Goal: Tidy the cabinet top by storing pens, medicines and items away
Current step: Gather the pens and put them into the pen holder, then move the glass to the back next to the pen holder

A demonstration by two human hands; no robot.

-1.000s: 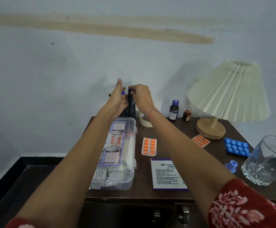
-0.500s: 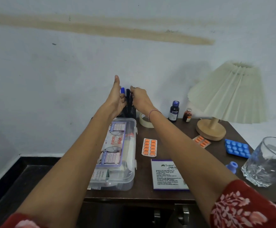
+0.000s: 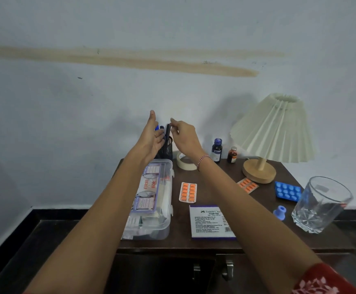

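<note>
Dark wood is forming the counter. Nearest its front edge a white stamp pad box is lying flat, with a clear plastic first aid box sitting to its left. Off to the right a faceted glass is standing upright with a small blue cap just beside it. Further in, one orange blister pack is lying between the two boxes, a second orange strip is resting near the lamp base, and a blue blister pack is lying close to the glass. Toward the wall a roll of tape is lying flat, and two small bottles are standing by the pleated lamp. At the back left, a black mesh pen holder is holding pens upright. The right hand is pinching the top of a dark pen in its fingers. The left hand is hovering alongside with its fingers loosely apart and thumb raised, gripping nothing.
</note>
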